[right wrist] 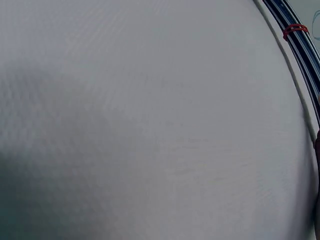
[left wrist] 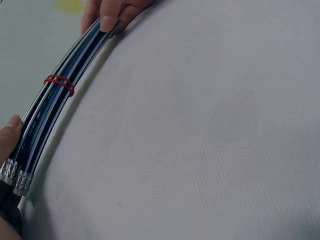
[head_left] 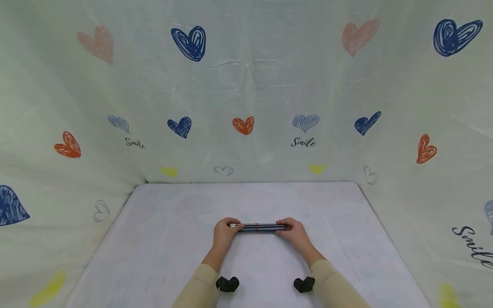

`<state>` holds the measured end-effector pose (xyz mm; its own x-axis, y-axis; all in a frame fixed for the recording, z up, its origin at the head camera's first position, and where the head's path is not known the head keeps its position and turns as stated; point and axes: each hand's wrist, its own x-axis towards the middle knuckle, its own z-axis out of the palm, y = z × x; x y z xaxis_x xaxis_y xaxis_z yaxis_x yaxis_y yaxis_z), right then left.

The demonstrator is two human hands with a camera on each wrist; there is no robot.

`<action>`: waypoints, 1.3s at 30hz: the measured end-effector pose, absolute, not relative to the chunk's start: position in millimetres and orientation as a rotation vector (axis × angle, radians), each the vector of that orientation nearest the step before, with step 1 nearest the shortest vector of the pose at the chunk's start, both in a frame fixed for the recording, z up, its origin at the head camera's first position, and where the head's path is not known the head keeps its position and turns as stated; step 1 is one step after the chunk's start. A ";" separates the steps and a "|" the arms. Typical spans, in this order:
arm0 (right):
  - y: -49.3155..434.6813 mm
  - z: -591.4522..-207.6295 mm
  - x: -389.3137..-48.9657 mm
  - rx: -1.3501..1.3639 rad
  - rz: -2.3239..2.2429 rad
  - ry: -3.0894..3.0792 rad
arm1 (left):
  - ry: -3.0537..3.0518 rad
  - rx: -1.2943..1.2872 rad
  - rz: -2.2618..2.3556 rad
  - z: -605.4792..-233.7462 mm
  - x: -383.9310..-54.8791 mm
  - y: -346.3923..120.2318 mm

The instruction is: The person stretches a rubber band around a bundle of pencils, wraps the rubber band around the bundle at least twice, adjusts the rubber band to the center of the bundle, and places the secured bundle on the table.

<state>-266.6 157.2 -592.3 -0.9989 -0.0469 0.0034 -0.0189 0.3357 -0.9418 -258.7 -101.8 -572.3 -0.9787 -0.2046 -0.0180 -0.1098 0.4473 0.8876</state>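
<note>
A bundle of dark blue striped pencils (head_left: pixel 257 228) spans the space between both hands, low over the white table. Around its middle runs a red rubber band (left wrist: pixel 59 85), also in sight in the right wrist view. My left hand (head_left: pixel 225 233) grips the end with silvery ferrules and pale erasers (left wrist: pixel 20 181), thumb on the near side. At the opposite end, my right hand (head_left: pixel 295 234) pinches the bundle between thumb and fingers. Only a sliver of the right hand shows at the edge of the right wrist view.
The white table (head_left: pixel 173 248) has rounded far corners. Behind it and along both sides hangs a pale curtain (head_left: pixel 246 77) printed with hearts and the word "Smile". A dark heart-shaped piece sits by each sleeve, one at the left cuff (head_left: pixel 208 273), one at the right cuff (head_left: pixel 321 267).
</note>
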 end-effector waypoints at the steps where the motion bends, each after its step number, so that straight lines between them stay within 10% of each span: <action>1: 158.3 -595.5 -266.7 -0.054 -1.791 2.552 | -2.609 0.266 -1.584 -574.5 -259.0 -102.5; 39: 158.2 -602.0 -262.8 -0.077 -1.740 2.657 | -2.669 -0.021 -1.646 -582.4 -256.6 -120.5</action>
